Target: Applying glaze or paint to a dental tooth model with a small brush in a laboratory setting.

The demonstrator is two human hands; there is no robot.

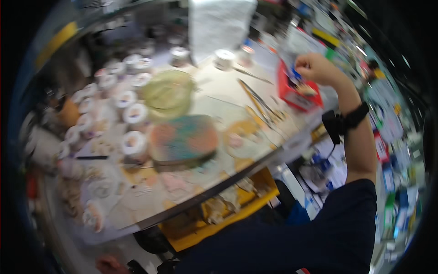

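Note:
My right hand is raised over a red box at the right end of the table, its fingers curled together. What they hold, if anything, is hidden and blurred. Inside the box lie a blue item and a pale tan piece. Around my right wrist is a black strap with a small device. My left hand hangs low at the bottom left, off the table's front edge, too smeared to read its fingers. Long thin tools lie on the table left of the box.
Many white-lidded jars crowd the table's left side. A yellow-green round pad and a stained orange-and-teal sponge-like block lie mid-table. Below the front edge, a yellow drawer stands pulled out. A white sheet stands at the back.

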